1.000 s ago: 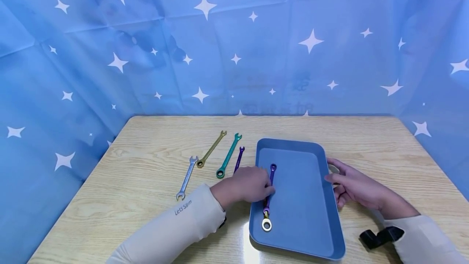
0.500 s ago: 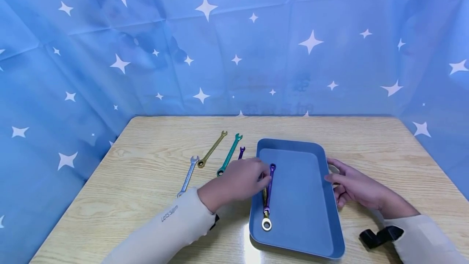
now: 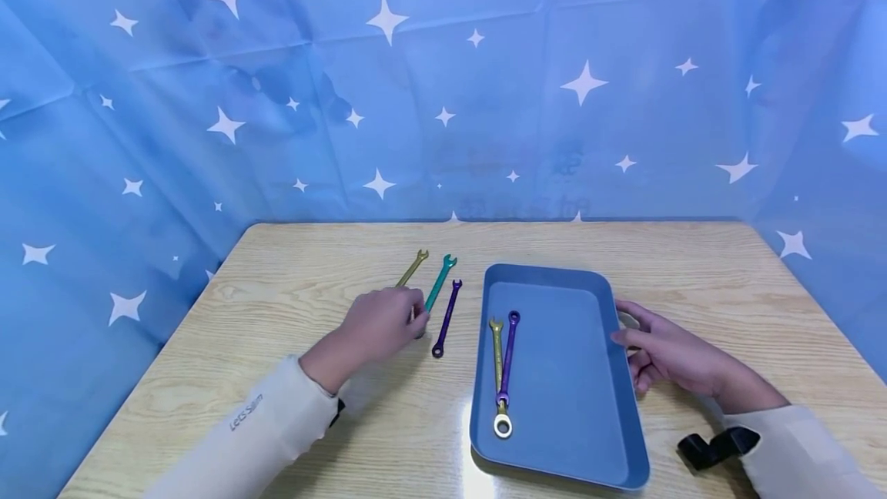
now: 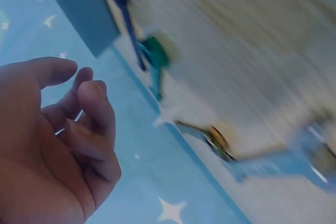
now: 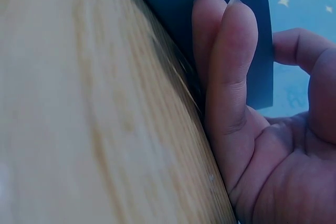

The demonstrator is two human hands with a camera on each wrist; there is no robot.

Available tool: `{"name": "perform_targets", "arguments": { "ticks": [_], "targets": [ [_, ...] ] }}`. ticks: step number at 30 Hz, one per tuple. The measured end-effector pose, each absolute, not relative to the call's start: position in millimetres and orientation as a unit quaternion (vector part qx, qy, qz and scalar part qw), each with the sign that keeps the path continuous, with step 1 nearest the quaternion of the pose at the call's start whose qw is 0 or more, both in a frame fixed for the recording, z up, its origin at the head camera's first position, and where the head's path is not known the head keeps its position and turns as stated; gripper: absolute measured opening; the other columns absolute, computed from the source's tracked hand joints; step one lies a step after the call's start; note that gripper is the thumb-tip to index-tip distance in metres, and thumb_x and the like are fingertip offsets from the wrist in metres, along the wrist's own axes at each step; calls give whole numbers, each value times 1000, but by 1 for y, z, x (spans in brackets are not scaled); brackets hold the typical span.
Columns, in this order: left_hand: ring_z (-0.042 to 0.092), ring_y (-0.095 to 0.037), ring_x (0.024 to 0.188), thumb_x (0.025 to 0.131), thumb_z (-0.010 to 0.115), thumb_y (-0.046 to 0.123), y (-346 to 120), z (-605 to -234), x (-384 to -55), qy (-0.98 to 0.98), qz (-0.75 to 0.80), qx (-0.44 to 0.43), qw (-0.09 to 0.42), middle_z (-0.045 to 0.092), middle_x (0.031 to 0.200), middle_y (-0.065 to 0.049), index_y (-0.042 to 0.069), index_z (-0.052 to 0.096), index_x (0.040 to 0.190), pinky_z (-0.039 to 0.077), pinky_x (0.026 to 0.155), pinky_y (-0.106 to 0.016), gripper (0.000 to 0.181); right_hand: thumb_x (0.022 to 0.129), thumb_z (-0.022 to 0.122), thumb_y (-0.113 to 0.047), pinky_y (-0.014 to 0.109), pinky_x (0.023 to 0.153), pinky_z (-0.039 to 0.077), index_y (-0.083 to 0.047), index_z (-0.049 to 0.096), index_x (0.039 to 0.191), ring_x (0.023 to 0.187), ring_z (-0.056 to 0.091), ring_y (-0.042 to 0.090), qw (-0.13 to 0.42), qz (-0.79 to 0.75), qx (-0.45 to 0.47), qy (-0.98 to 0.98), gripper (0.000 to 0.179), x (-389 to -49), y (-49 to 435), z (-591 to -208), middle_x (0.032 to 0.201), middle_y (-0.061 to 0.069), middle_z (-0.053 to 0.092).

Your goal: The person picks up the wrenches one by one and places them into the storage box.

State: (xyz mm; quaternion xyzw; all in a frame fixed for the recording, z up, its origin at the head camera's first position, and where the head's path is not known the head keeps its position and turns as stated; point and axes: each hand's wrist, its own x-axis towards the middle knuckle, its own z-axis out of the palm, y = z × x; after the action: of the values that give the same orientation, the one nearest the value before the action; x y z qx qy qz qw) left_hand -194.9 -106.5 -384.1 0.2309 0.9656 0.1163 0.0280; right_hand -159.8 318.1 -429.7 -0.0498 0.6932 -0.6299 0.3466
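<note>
My left hand [image 3: 374, 326] hovers over the wrenches left of the tray, fingers loosely bent around nothing. Beneath it lie a gold wrench [image 3: 413, 268] and a teal wrench [image 3: 441, 281], both partly covered in the head view. A dark purple wrench [image 3: 448, 316] lies just right of that hand. The silver wrench [image 4: 283, 165] shows blurred in the left wrist view and is hidden from the head camera. My right hand [image 3: 675, 349] holds the right wall of the blue tray [image 3: 568, 376], thumb at the rim and fingers against the outside.
Inside the tray, along its left side, a gold ratchet wrench [image 3: 497, 353] and a purple wrench [image 3: 509, 356] overlap at their near ends. The wooden table [image 3: 229, 329] ends against a blue star-patterned curtain [image 3: 291, 145] at the back and left.
My left hand has moved left, out of the tray and over the loose wrenches, uncovering the two wrenches in the tray and the dark purple one. My right hand has stayed at the tray.
</note>
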Motion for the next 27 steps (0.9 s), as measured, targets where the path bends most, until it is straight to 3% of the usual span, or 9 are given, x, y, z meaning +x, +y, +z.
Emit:
{"name": "perform_targets", "arguments": {
  "ticks": [15, 27],
  "targets": [
    [44, -12, 51, 95, 67, 33, -165, -398, -197, 983, 90, 145, 64, 54, 66, 7, 21, 59, 80, 34, 49, -30, 21, 108, 42, -26, 36, 63, 59, -13, -26, 155, 63, 67, 12, 345, -630, -49, 694, 84, -158, 317, -431, 71, 0, 68],
    [47, -15, 56, 94, 66, 40, -179, -398, -197, 987, 59, 112, 102, 53, 65, 2, 18, 53, 77, 34, 52, -32, 30, 107, 44, -26, 36, 62, 59, -12, -24, 156, 62, 67, 12, 336, -629, -44, 699, 85, -159, 317, -431, 70, 0, 67]
  ]
}}
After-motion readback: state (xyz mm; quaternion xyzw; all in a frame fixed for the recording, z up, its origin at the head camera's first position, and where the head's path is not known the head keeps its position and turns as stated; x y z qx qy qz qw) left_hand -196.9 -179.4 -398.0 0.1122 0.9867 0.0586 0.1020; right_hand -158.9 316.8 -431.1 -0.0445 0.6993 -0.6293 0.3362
